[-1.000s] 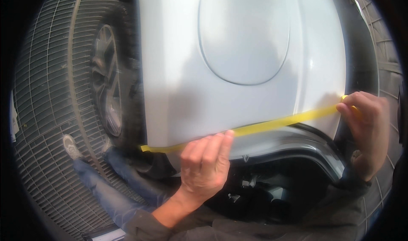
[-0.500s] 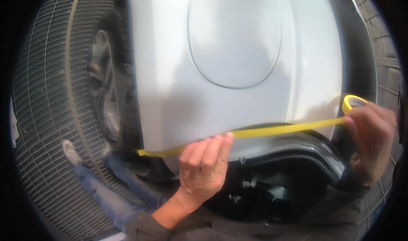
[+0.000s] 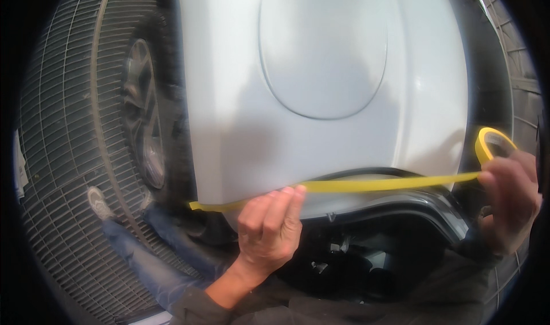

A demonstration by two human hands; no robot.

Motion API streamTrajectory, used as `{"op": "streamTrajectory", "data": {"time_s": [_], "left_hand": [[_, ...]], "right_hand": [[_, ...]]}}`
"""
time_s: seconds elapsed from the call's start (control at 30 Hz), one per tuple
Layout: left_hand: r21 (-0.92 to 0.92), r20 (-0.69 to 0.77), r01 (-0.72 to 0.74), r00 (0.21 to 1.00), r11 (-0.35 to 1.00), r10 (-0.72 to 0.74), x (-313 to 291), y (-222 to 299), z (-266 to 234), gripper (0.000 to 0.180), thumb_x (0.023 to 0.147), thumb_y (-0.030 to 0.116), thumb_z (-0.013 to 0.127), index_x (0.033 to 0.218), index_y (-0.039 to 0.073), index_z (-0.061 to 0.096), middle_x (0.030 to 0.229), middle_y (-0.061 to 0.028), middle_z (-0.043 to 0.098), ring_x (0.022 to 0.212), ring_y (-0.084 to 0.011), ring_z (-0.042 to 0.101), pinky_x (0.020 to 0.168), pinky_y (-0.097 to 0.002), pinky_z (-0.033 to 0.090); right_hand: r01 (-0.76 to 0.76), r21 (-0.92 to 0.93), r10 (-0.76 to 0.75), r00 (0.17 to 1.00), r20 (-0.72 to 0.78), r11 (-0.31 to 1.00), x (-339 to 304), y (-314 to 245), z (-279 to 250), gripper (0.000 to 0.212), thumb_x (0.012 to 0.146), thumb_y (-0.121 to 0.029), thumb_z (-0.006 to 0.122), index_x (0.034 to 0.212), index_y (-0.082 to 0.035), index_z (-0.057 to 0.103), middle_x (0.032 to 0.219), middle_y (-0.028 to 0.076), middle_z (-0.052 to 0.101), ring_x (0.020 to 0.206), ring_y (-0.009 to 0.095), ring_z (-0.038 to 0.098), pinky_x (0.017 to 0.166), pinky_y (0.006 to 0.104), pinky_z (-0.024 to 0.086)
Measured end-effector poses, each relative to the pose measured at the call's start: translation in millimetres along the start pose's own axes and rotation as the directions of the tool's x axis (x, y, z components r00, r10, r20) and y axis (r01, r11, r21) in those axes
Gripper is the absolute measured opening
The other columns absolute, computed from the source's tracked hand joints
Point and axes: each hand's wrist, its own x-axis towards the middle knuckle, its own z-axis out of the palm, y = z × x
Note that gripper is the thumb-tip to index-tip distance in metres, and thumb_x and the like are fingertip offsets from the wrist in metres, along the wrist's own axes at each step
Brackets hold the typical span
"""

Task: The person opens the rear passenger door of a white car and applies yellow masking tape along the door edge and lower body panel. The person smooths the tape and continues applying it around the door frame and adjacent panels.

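A strip of yellow masking tape (image 3: 389, 184) runs along the lower edge of a white car body panel (image 3: 321, 147). Its left end pokes out past the panel beside the wheel. My left hand (image 3: 269, 227) has its bent fingers close together, fingertips pressing the tape at the panel edge; its thumb is hidden. From there the strip stretches taut to the right, over the door opening's curved edge. At the far right my right hand (image 3: 510, 199), somewhat blurred, is closed on the yellow tape roll (image 3: 487, 144), which tilts up above the fingers.
A round-ended fuel flap (image 3: 323, 104) is set in the panel. To the left are a wheel (image 3: 143, 110) and a metal floor grating (image 3: 63, 118). Below the tape lies the dark door opening (image 3: 366, 256) with black trim. My legs and shoes (image 3: 100, 203) show lower left.
My right hand and the roll have moved right and slightly down, lengthening the taut strip. My left hand has shifted a little left. The whole view has moved slightly.
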Motion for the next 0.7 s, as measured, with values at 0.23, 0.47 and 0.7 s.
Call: {"op": "streamTrajectory", "data": {"time_s": [0.23, 0.47, 0.7], "left_hand": [[-0.010, 0.004, -0.001, 1.000, 1.000, 0.001, 7.5, 3.6, 0.2, 0.051, 0.074, -0.010, 0.073, 0.124, -0.002, 0.070, 0.125, -0.0097, 0.057, 0.112, -0.0285, 0.053, 0.093, -0.0367, 0.049], [-0.013, -0.005, -0.008, 1.000, 1.000, 0.008, 11.9, 7.8, 3.8, 0.052, 0.074, -0.010, 0.072, 0.126, -0.002, 0.070, 0.124, -0.0097, 0.057, 0.111, -0.0282, 0.052, 0.093, -0.0365, 0.049], [0.004, -0.026, -0.008, 1.000, 1.000, 0.008, 18.7, 12.3, 5.9, 0.042, 0.080, -0.005, 0.075, 0.122, 0.000, 0.073, 0.123, -0.0058, 0.059, 0.111, -0.0227, 0.054, 0.089, -0.0335, 0.050]], "right_hand": [[-0.174, 0.195, 0.161, 0.984, 0.078, 0.965, 14.8, 7.9, 29.3, 0.014, 0.093, -0.012, 0.078, 0.088, 0.000, 0.072, 0.080, 0.016, 0.072, 0.066, 0.021, 0.070, 0.067, 0.0276, 0.059], [-0.258, 0.254, 0.227, 0.963, 0.143, 0.932, 8.9, 4.9, 29.8, 0.014, 0.093, -0.011, 0.077, 0.087, 0.000, 0.071, 0.080, 0.015, 0.073, 0.064, 0.021, 0.070, 0.064, 0.0272, 0.058], [-0.235, 0.216, 0.211, 0.969, 0.127, 0.948, 8.2, 5.3, 32.5, 0.015, 0.093, -0.012, 0.077, 0.087, 0.000, 0.071, 0.080, 0.015, 0.073, 0.064, 0.021, 0.070, 0.064, 0.0274, 0.058]]}}
